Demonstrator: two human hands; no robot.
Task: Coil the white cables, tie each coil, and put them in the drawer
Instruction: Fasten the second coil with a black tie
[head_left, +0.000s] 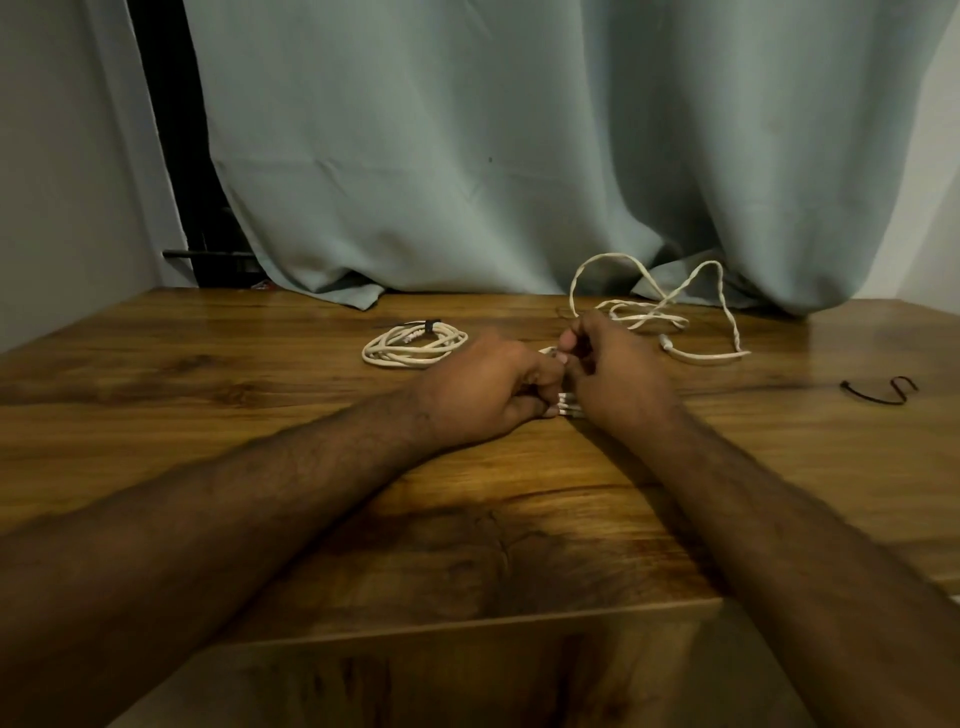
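Note:
A white cable coil (413, 346), bound with a black tie at its far side, lies flat on the wooden table (260, 415) left of centre. My left hand (485, 392) and my right hand (615, 371) meet in the middle, both closed on a small bundle of white cable (566, 406) that shows only between them. Behind my right hand the loose white cable (675, 312) sprawls in big loops, some lifted off the table. A black tie (880, 391) lies on the table at the right. No drawer is visible.
A grey-green curtain (519, 156) hangs behind the table's far edge and drapes onto it. A dark frame (176, 171) stands at the back left. The table's near edge (467, 623) runs below my forearms.

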